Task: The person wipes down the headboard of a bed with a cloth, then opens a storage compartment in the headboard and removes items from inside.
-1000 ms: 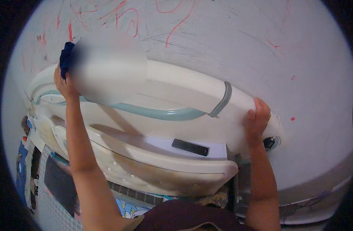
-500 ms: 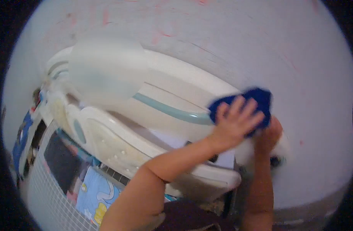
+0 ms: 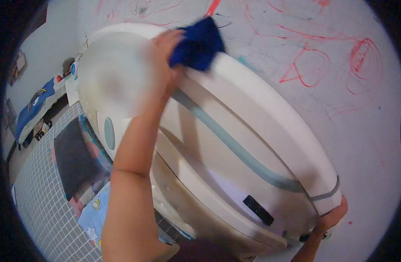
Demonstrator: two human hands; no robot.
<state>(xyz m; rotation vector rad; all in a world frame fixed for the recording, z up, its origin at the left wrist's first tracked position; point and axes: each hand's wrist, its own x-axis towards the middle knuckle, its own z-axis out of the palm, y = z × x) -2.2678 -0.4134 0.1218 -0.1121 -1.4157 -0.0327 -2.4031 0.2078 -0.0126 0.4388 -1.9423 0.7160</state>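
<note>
My left hand (image 3: 167, 50) grips a dark blue cloth (image 3: 199, 46) by its left side, at the upper rim of a large white plastic shell (image 3: 257, 105). The shell is long and curved, with a teal stripe (image 3: 240, 150) along its inner wall. At the shell's lower right end, my right hand (image 3: 333, 216) is closed around the rim; its fingertips are partly hidden. A black oblong object (image 3: 258, 209) lies inside the shell, nearer to my right hand.
Behind the shell stands a pale wall (image 3: 340, 87) with red and dark scribbles. Left of it, a dark grey mat (image 3: 76, 159) and a light blue printed cloth (image 3: 95, 214) lie on the grey tiled floor (image 3: 36, 192). A blue-covered item (image 3: 36, 105) is farther back.
My left hand has carried the blue cloth from the shell's right end up and left along the rim. My right hand has left the cloth and moved down to the rim's end. The view has shifted.
</note>
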